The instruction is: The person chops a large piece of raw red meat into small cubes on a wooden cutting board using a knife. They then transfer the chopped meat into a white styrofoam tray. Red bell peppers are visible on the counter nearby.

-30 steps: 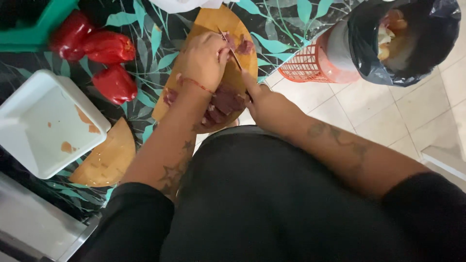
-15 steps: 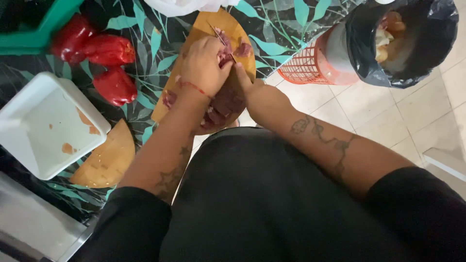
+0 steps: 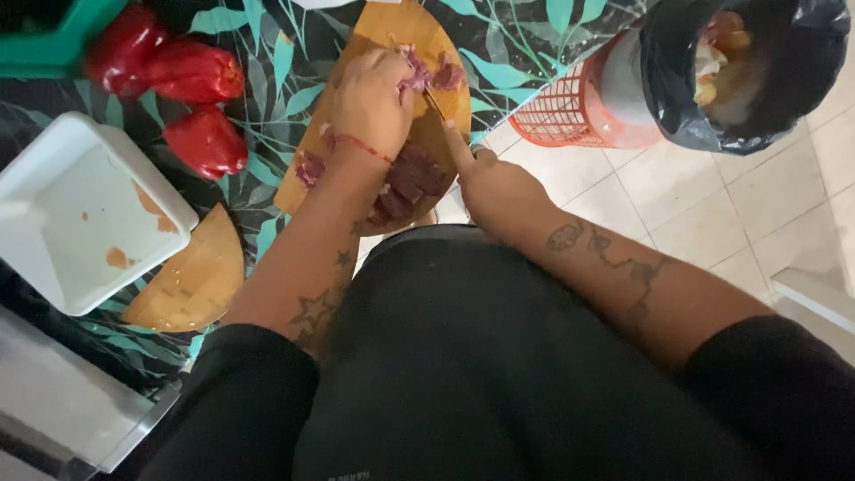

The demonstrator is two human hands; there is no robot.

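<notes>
left hand [image 3: 370,98] shifted up board | pinching dark red raw meat [image 3: 417,71] | right hand [image 3: 485,174] grips knife [image 3: 435,102]

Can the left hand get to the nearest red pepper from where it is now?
Probably yes. The left hand rests on the meat on the cutting board. The pepper lies beside the board, on the tablecloth, with nothing between them. The hand would first have to let go of the meat.

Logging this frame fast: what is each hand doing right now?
Left hand: closed on raw meat pieces on the wooden cutting board.
Right hand: gripping a knife, forefinger along it.
</notes>
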